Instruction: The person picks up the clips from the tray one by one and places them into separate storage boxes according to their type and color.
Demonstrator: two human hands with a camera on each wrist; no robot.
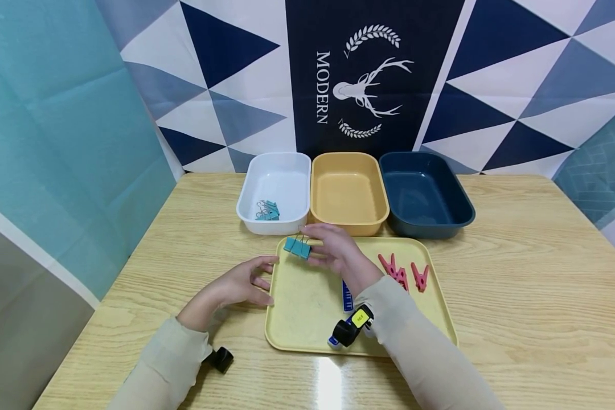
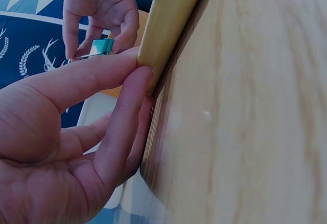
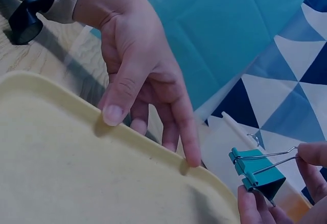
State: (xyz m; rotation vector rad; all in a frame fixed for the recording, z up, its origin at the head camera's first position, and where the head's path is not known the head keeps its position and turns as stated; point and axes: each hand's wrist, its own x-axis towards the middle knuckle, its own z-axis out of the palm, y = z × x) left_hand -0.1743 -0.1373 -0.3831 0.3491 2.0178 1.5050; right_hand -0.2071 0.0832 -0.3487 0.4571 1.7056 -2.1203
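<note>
My right hand pinches a teal binder clip by its wire handle, with other fingers against its body. It holds the clip over the far left corner of the pale yellow tray. The right wrist view shows the clip with its wire handles toward the fingers. Beside the tray's left edge, my left hand touches the rim with its thumb and fingertips, the fingers loosely bent. Pink clothespins lie on the tray's right side. Blue-and-white pieces lie partly hidden under my right arm.
Behind the tray stand a white bin with several teal binder clips, a yellow bin and a dark blue bin. All rest on a wooden table, with a patterned cloth behind.
</note>
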